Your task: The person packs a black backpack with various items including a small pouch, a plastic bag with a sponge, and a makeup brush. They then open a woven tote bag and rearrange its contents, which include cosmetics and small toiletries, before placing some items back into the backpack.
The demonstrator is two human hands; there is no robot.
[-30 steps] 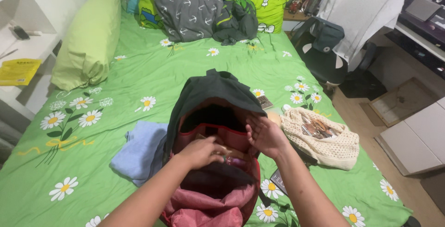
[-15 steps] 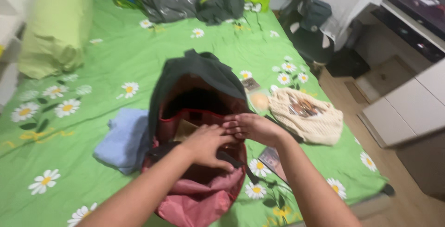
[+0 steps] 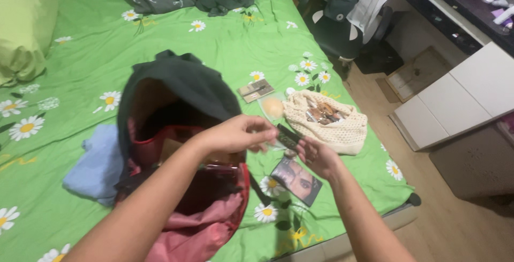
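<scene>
Holding item: small dark tube was gripped betw. left hand & right hand, both closed on it, over green bedsheet just right of open backpack. Grip best kept firm at both ends, clear of crochet pouch & photo card.

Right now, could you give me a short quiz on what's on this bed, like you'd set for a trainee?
1. True or false: the backpack lies open.
2. Which lies right of the backpack: A) blue cloth, B) mesh pouch, C) green pillow?
3. What do the left hand and right hand hold between them?

Key:
1. True.
2. B; the blue cloth and pillow are on its left.
3. A small dark stick-shaped item; its kind is unclear.
</scene>
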